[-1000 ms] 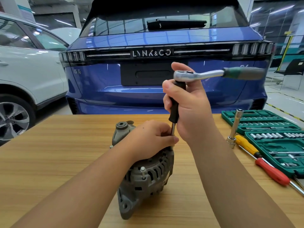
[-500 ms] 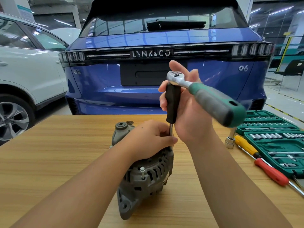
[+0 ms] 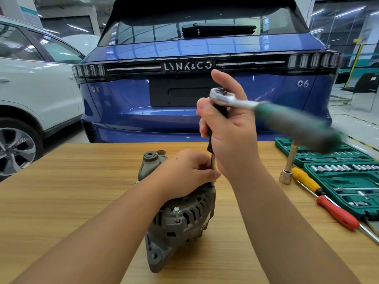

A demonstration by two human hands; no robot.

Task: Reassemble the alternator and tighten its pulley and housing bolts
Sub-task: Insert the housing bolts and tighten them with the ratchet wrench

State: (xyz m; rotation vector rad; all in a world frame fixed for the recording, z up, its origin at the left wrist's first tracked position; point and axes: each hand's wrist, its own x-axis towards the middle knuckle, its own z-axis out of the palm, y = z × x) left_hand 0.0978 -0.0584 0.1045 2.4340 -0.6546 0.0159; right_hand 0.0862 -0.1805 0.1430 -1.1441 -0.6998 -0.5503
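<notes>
The alternator (image 3: 180,212) stood on the wooden counter (image 3: 61,191). The left hand (image 3: 186,171) pressed on its top, fingers pinching the extension shaft (image 3: 213,163). The right hand (image 3: 229,128) had its grip around the black extension handle under the ratchet (image 3: 266,111), whose green handle was blurred.

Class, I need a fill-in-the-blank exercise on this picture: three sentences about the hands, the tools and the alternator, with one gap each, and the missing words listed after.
1. The right hand grips the extension bar under the head of the ____.
2. The left hand rests on top of the ____, which stands on the wooden table.
3. The yellow-handled screwdriver lies beside one with a ____ handle.

Missing words: ratchet; alternator; red
</notes>
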